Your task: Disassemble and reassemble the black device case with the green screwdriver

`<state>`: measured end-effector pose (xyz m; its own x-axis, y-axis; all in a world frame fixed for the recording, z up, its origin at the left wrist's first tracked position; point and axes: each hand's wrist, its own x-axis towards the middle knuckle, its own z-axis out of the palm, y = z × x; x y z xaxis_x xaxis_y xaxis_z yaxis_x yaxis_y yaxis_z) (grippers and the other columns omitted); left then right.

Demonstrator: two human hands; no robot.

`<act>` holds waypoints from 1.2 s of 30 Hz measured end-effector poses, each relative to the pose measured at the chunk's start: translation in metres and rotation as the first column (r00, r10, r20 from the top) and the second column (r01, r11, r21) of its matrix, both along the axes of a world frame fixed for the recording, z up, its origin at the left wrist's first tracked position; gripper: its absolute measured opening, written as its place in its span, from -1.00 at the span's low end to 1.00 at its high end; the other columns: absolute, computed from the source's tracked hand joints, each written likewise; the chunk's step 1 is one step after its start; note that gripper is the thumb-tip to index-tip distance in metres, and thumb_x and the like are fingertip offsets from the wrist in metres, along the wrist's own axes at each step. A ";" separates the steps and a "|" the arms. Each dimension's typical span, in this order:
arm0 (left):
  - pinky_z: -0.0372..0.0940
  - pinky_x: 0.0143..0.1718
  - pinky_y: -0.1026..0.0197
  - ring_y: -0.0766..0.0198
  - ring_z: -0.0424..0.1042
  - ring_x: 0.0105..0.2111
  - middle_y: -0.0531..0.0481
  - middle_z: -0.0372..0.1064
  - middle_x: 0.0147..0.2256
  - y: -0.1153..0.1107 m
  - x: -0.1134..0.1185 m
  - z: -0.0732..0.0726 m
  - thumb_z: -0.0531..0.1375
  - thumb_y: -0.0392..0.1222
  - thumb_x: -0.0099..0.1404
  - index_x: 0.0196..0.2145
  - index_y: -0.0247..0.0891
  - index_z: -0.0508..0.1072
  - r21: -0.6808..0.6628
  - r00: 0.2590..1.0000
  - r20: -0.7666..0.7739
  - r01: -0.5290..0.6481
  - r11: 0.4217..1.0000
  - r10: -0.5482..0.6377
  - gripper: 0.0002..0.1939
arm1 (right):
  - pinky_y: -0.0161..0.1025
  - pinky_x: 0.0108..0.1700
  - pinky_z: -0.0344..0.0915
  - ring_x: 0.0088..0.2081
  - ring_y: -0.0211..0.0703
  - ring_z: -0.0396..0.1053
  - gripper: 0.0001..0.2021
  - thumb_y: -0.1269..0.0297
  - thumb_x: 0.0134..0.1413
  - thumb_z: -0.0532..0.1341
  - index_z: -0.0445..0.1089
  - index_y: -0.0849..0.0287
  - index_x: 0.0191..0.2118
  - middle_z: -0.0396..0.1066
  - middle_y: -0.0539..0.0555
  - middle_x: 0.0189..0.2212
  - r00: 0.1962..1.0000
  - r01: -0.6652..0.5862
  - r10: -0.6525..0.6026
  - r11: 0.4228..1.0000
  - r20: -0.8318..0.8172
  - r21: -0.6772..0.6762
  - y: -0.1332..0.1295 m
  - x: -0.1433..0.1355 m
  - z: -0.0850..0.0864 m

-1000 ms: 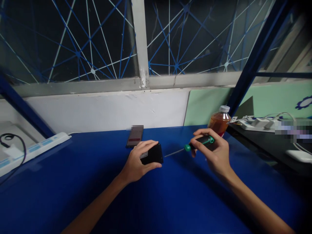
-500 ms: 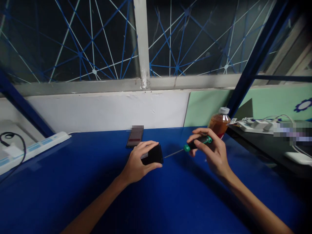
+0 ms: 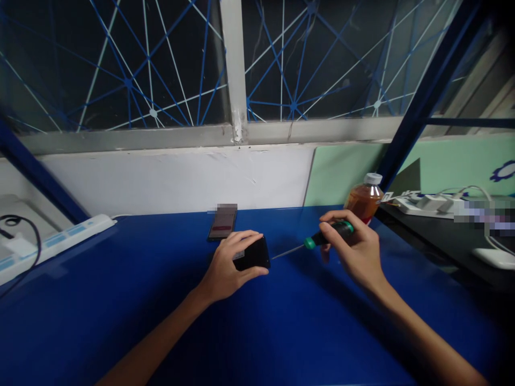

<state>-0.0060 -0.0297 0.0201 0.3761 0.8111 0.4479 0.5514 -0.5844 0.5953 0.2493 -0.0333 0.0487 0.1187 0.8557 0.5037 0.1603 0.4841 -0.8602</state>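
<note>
My left hand (image 3: 230, 266) grips a flat black box-shaped device (image 3: 254, 254) with a pale label, thumb on its near edge and fingers on the far one. Its kind is not clear from this angle. My right hand (image 3: 358, 249) is closed around the black and green handle of a screwdriver (image 3: 330, 234). The thin shaft points left, and its tip is close to the device's right end; whether they touch I cannot tell. Behind my left hand, a smartphone (image 3: 223, 222) lies on the blue table (image 3: 277, 327).
A bottle of amber drink (image 3: 364, 199) stands just behind my right hand. White power strips lie at the left (image 3: 64, 244) and at the right back (image 3: 428, 206). A white charger-like block (image 3: 494, 258) sits on a black surface at the right. A wall and windows close off the back.
My right fingers have shifted on the screwdriver handle, the thumb moving and the fingers curling closer. The left hand keeps its grip on the device. The view has tilted slightly.
</note>
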 end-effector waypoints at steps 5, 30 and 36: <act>0.19 0.09 -0.19 -0.02 0.27 0.06 -0.04 0.31 0.06 0.001 0.000 0.000 0.31 0.03 0.10 0.06 -0.03 0.35 0.020 1.000 -0.015 0.000 1.000 0.000 -0.43 | -0.29 -0.65 0.31 -0.61 -0.25 0.39 -0.81 0.23 0.15 0.15 0.22 0.10 -0.13 0.38 0.00 -0.37 0.958 -0.252 0.248 0.968 -0.143 -0.012 0.005 0.004 -0.005; 0.20 0.10 -0.17 -0.02 0.27 0.08 -0.03 0.31 0.07 0.000 0.000 0.001 0.32 0.00 0.09 0.05 -0.02 0.37 0.001 1.000 0.006 0.006 1.000 -0.006 -0.45 | -0.32 -0.64 0.28 -0.66 -0.31 0.31 -0.80 0.20 0.10 0.21 0.28 0.11 -0.17 0.33 -0.05 -0.49 0.996 -0.086 0.086 0.996 -0.011 0.033 0.002 0.003 -0.004; 0.16 0.10 -0.25 -0.05 0.27 0.07 -0.04 0.32 0.06 0.001 0.000 0.001 0.31 0.00 0.09 0.04 -0.03 0.38 0.011 1.000 0.009 0.001 1.000 -0.001 -0.46 | -0.30 -0.63 0.31 -0.66 -0.31 0.32 -0.73 0.23 0.04 0.26 0.24 0.10 -0.14 0.34 -0.04 -0.43 0.989 -0.134 0.136 0.990 -0.054 0.031 0.002 0.002 -0.002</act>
